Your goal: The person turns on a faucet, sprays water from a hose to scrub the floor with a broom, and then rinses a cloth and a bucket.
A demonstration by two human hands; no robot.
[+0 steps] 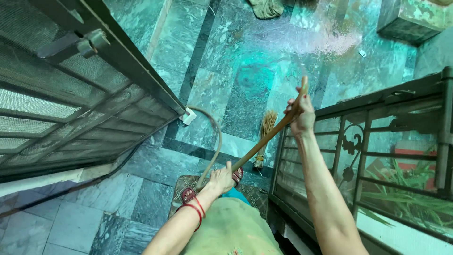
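I hold a long wooden broom handle (269, 136) with both hands. My right hand (301, 113) grips it near the top end, at chest height beside the railing. My left hand (221, 178), with red bangles on the wrist, grips it lower down. The straw broom head (265, 137) rests on the wet green marble floor (245, 71) ahead of my feet. My feet in red sandals stand on a checked doormat (184, 185).
A dark mesh door (71, 104) stands open on the left. A black iron railing (368, 141) runs along the right, plants behind it. A hose (213, 137) curves across the floor. A cloth (266, 8) lies at the far end, a stone block (410, 19) top right.
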